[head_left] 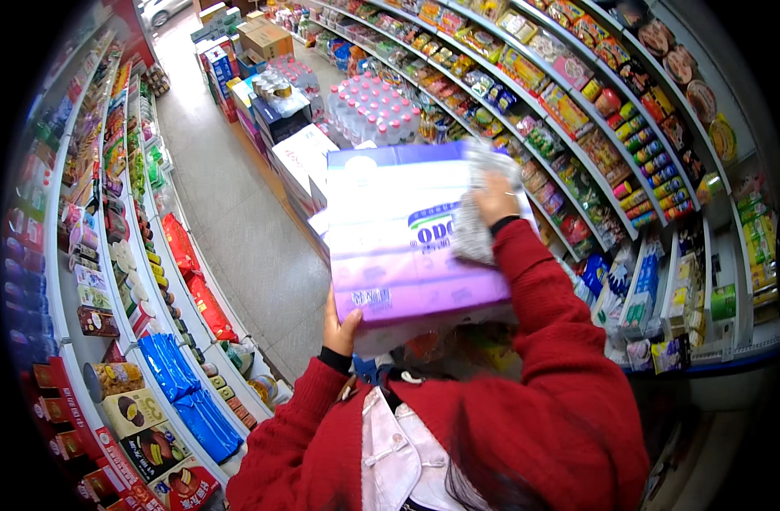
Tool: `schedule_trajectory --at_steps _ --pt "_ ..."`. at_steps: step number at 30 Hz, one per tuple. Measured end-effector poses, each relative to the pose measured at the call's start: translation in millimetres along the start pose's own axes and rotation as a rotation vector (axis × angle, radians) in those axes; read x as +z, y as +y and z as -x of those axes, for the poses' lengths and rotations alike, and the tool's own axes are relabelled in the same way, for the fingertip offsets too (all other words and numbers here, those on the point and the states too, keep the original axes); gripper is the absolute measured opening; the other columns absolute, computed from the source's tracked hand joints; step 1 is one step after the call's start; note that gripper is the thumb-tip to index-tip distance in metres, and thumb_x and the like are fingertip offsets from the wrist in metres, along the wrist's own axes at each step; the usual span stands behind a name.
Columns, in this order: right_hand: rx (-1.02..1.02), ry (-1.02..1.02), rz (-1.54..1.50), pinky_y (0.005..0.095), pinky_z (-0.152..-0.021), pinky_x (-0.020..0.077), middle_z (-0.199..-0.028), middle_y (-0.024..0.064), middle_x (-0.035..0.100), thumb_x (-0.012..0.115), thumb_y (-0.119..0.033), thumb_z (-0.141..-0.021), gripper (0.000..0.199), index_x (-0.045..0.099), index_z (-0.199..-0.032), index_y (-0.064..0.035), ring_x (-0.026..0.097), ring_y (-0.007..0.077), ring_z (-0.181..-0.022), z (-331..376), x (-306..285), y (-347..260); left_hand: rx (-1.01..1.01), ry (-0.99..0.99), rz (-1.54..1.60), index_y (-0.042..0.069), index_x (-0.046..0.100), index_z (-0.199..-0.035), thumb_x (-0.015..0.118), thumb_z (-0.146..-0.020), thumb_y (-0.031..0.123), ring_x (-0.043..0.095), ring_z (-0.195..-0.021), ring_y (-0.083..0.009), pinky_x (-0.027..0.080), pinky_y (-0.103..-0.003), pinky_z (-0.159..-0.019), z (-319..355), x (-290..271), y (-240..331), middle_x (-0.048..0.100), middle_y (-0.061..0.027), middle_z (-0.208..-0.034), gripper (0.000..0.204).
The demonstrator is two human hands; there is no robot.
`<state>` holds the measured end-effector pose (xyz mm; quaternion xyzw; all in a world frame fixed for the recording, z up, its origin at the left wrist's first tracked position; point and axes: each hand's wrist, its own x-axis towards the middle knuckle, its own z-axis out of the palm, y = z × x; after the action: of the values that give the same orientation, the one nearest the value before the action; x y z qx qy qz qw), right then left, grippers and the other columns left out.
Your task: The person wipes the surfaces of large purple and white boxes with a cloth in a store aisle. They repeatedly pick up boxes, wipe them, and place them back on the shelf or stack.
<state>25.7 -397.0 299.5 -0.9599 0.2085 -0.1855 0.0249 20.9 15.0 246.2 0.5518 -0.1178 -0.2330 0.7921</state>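
Close in front of the red sweater (569, 417) is the large box (381, 247); what carries it, if anything, cannot be made out. Wiping its top with the grey cloth (472, 232) appears to be the step in hand. It would go best with the cloth kept flat, light even strokes run right out to the edges, and a steady hold so the box does not tip. At the near left corner the left hand (340, 328) pinches the box, thumb on the near side, a finger up along the left side. Over the cloth, toward the far right corner, the right hand (496, 200) is blurred; its fingers lie on the fabric, but whether spread or together I cannot tell.

The box shades from white to lilac toward its near edge, with a violet band along the far edge and dark blue lettering touched with green. Beyond the far edge stand wrapped bottles (373, 111) with pink caps; past the far left corner, a white carton (307, 153).
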Motion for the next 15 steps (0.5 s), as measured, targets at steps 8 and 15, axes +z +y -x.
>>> schedule_trajectory --at_steps 8,15 --pt "0.536 -0.13 0.052 0.0464 -0.092 0.04 -0.116 0.0211 0.055 0.048 -0.042 -0.083 0.05 0.052 -0.119 -0.0078 0.053 0.038 -0.105 -131.0 31.0 60.0 0.057 0.015 -0.135 -0.001 0.028 -0.137 0.063 -0.075 0.036 0.042 -0.116 -0.0228 0.033 -0.035 -0.099 -9.9 -2.7 -11.4 0.042 -0.0143 -0.126 0.08" --pt "0.261 -0.244 0.158 0.0468 -0.091 0.0408 -0.121 0.0153 0.053 0.044 -0.039 -0.086 0.043 0.055 -0.116 -0.0102 0.052 0.034 -0.108 -189.0 45.8 -22.0 0.018 0.11 -0.112 0.002 0.023 -0.139 0.065 -0.075 0.034 0.041 -0.117 -0.0224 0.033 -0.035 -0.099 1.2 2.1 -2.9 0.034 -0.0133 -0.128 0.083"
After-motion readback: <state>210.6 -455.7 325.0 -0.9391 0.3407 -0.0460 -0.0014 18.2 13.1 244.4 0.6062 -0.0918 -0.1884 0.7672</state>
